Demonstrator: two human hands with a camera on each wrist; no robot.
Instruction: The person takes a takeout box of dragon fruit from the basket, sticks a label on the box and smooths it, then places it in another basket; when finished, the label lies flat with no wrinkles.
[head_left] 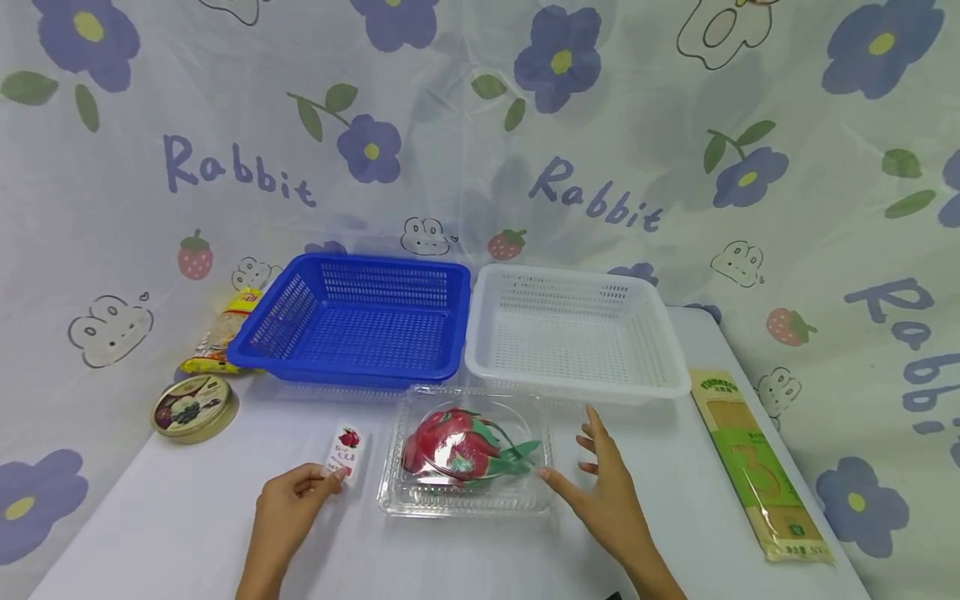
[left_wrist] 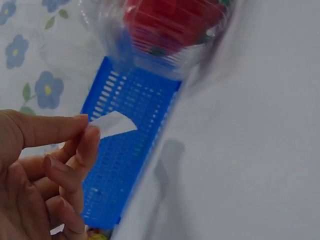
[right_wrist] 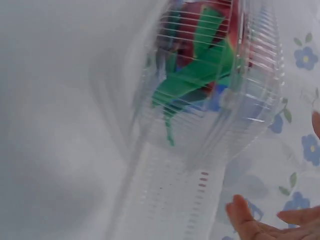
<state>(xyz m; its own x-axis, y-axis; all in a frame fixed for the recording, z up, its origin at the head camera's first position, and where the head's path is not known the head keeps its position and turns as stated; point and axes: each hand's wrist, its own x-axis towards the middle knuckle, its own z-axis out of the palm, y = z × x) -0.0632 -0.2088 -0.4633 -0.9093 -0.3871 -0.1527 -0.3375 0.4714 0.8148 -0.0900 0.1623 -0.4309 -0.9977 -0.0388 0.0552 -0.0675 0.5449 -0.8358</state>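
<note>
Between finger and thumb my left hand (head_left: pixel 288 504) pinches a small white label (head_left: pixel 346 452) printed with a red fruit and red writing. In the left wrist view the label (left_wrist: pixel 114 125) curls a little at its free end. In front of me a clear plastic clamshell box (head_left: pixel 468 500) sits closed on the table, with a red dragon fruit (head_left: pixel 450 446) with green leafy tips inside. My right hand (head_left: pixel 607 492) is at the box's right side, fingers spread and holding nothing. Its thumb tip is close to the box; whether it touches I cannot tell.
Behind the box stand a blue basket (head_left: pixel 352 377) and a white basket (head_left: pixel 577 385), side by side. At the left lie a round tin (head_left: pixel 193 408) and a yellow snack bag (head_left: pixel 217 342). A long green-and-tan noodle packet (head_left: pixel 757 475) lies at the right. A patterned curtain (head_left: pixel 465 125) hangs behind.
</note>
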